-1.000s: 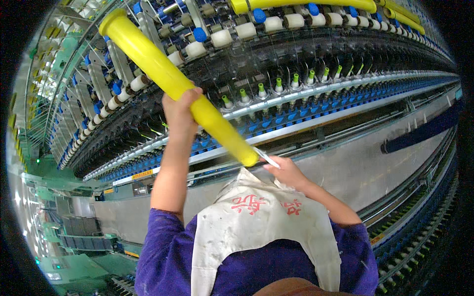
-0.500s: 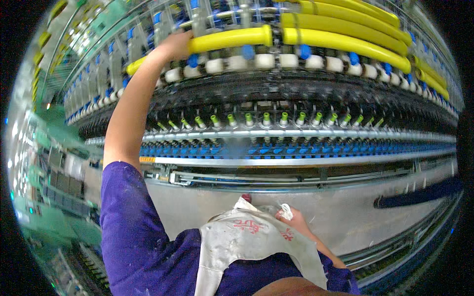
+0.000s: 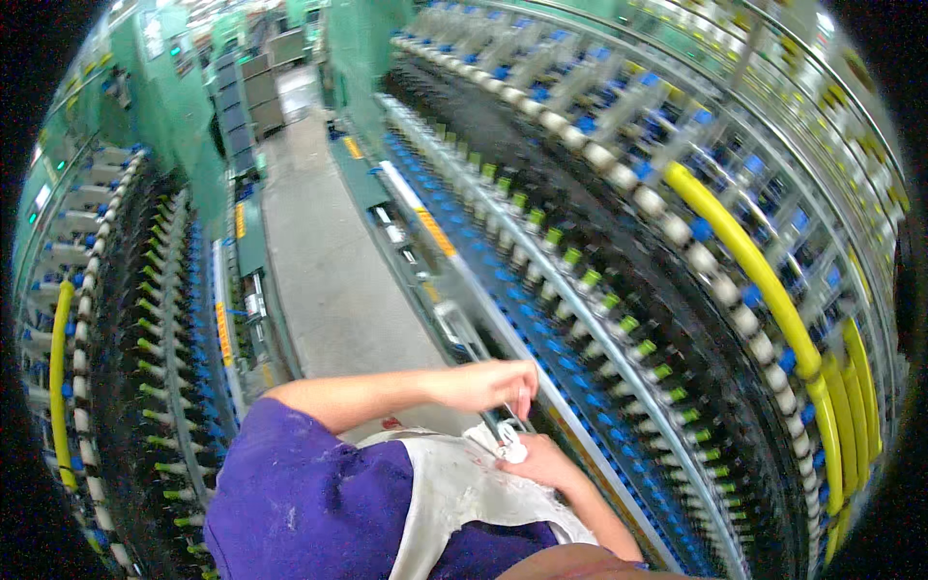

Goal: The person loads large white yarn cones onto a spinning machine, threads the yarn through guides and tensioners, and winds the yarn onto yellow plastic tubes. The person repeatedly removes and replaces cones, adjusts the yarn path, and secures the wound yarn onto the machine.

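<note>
Place: a narrow factory aisle with a grey floor [image 3: 329, 261], long spinning machines on both sides, curving with the wide lens.
Person: seen from above, in a purple shirt [image 3: 300, 503] with a white apron [image 3: 464, 493] over the front.
Left hand: the left hand [image 3: 488, 385] reaches across the body from the left, arm bare, and sits just above the apron's top edge. Its fingers are curled together, with the fingertips pinched on a thin white strand running down to the tuft.
Right hand: the right hand [image 3: 541, 462] comes up from the lower edge, close under the left one. Its grip is closed around a small white tuft of fibre [image 3: 512, 449], which shows between thumb and fingers.
Fibre tuft: at the middle of the lower half of the view, touching the apron's top edge, between the two hands.
Right-side machine: a frame [image 3: 580, 280] with rows of green-tipped spindles, blue parts and pale rollers, running from near the hands off into the distance.
Yellow tubes: one long yellow tube [image 3: 749, 261] lies along the upper rail of that frame, with more yellow tubes grouped at the far right rim.
Left-side machine: another frame [image 3: 155, 329] with spindles, well apart from the hands, and a yellow tube [image 3: 60, 377] upright at its left edge.
</note>
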Demonstrator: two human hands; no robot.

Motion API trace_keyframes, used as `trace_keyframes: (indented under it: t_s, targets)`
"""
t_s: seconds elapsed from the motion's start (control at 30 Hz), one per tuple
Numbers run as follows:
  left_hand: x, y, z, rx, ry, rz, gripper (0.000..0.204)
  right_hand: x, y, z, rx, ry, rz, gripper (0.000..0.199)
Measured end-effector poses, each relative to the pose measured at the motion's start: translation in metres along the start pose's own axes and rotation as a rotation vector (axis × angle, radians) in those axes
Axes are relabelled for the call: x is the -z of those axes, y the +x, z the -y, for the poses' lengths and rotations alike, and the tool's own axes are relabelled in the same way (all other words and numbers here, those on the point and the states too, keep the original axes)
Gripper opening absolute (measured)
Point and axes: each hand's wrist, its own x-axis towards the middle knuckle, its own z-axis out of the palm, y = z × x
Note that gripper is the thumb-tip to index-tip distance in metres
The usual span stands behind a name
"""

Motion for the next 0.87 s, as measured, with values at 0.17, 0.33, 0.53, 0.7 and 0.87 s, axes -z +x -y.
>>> trace_keyframes:
  t_s: [0.17, 0.33, 0.53, 0.7, 0.87]
  targets:
    - [0.081, -0.149, 0.009, 0.132, -0.121, 0.006, 0.012, -0.036, 0.165, 0.045, 0.044, 0.21, 0.109, 0.026]
    - [0.149, -0.246, 0.048, 0.226, 0.121, -0.261, 0.01, -0.081, 0.309, 0.068, -0.107, 0.475, 0.269, 0.019]
    - [0.212, -0.336, 0.147, 0.337, 0.446, -0.538, 0.009, -0.15, 0.432, 0.065, 0.001, -0.033, 0.544, 0.038]
    - [0.307, -0.39, 0.181, 0.341, 0.695, -0.755, 0.015, -0.161, 0.564, 0.085, -0.136, 0.066, 0.9, 0.048]
    - [0.464, -0.414, 0.147, 0.736, 0.376, -0.767, 0.029, -0.197, 0.757, 0.086, 0.359, 0.191, 0.913, 0.039]
